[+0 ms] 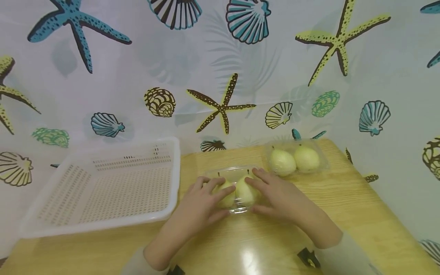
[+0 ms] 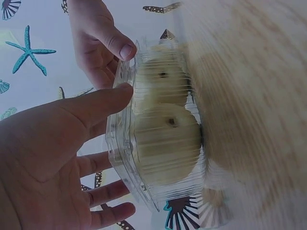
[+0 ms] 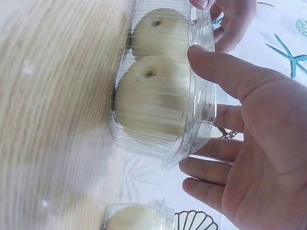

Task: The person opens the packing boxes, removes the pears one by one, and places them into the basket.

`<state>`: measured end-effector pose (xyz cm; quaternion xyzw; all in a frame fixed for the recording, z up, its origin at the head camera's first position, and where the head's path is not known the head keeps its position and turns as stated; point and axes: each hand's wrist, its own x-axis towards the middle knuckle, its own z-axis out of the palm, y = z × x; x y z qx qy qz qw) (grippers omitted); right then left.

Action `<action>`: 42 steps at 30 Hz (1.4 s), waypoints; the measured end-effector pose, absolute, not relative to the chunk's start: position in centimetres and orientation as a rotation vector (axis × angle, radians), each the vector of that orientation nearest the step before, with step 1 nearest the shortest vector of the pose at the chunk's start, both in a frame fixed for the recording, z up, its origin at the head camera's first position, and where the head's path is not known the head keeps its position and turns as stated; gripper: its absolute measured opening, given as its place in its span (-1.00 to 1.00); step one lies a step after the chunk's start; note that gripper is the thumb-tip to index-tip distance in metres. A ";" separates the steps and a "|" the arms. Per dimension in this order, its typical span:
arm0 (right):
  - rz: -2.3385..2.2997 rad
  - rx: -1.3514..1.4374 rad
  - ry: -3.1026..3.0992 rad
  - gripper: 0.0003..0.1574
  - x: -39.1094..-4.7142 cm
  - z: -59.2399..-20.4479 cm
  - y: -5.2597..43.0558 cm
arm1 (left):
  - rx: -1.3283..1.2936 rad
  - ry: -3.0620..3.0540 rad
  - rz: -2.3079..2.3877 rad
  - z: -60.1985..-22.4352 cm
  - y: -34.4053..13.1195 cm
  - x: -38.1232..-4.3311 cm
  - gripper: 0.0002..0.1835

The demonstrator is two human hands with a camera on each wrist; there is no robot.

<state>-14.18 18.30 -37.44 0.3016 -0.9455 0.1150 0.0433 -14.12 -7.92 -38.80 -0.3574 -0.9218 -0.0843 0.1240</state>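
A clear plastic box (image 1: 237, 210) stands on the table with two pale yellow pears, a left pear (image 1: 225, 199) and a right pear (image 1: 245, 194), inside. My left hand (image 1: 201, 202) rests on its left side, fingers spread over the top and thumb at the front edge. From the right, my right hand (image 1: 283, 194) touches the same box in a mirrored way. In the left wrist view, the left thumb presses the rim of the box (image 2: 125, 163) while the other fingers extend loosely. The right wrist view shows the right thumb against the rim too.
A white perforated plastic basket (image 1: 127, 191) lies to the left. Behind and to the right sits another clear box (image 1: 321, 160) holding two pears (image 1: 306, 158). The wooden table (image 1: 361, 214) meets a cloth (image 1: 137, 57) printed with shells and starfish at the back.
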 end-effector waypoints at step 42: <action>0.248 0.963 -2.916 -0.07 -13.0 -36.7 16.4 | -1.146 -2.847 -0.461 -39.9 -7.5 -15.4 0.03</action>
